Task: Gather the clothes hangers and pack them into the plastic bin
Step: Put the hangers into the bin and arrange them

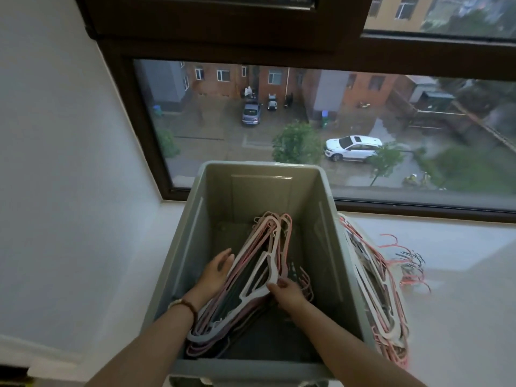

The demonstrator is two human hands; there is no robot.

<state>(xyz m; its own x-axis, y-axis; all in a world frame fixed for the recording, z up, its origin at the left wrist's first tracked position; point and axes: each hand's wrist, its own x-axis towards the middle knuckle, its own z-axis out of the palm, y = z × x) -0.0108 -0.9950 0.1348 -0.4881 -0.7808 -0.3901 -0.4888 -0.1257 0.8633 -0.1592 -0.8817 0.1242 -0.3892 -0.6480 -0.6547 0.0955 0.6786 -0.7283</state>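
Note:
A grey plastic bin (192, 233) stands on the window ledge right in front of me. Inside it lies a stack of pink, white and dark clothes hangers (251, 272), running from the near left corner to the far middle. My left hand (216, 270) rests flat against the stack's left side with its fingers apart. My right hand (287, 293) grips the stack's right edge, near the hooks. A second pile of hangers (377, 297) lies outside the bin, against its right wall, with red and dark hooks pointing right.
The pale window ledge (446, 317) stretches to the right of the bin. A dark-framed window (279, 46) rises just behind it, showing a street with cars below. A white wall (55, 163) closes the left side.

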